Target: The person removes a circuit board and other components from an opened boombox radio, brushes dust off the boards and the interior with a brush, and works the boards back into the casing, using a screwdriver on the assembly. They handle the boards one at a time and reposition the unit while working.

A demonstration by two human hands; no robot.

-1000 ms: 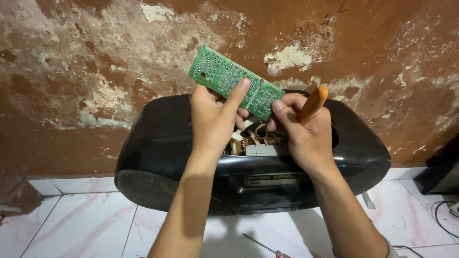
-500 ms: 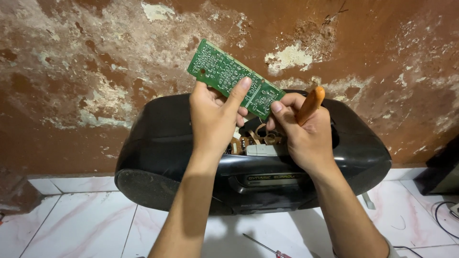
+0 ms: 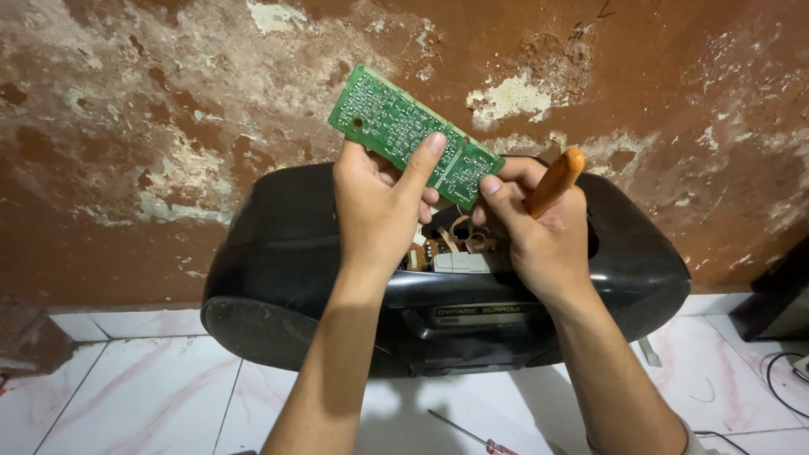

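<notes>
- Gripping a green circuit board (image 3: 413,135), both hands, left hand (image 3: 379,211) and right hand (image 3: 539,227), close on it above the opened black boombox (image 3: 278,253).
- Right hand also clasps an orange-handled tool (image 3: 554,179).
- A red-tipped screwdriver (image 3: 468,434) lies on the tiled floor (image 3: 126,396); peeling wall (image 3: 168,126) behind.

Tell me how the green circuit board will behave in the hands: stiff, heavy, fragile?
The green circuit board probably stays stiff: it juts flat past the left hand. It seems light, since fingertips of the right hand steady it. Likely fragile where ribbon leads hang below it.
</notes>
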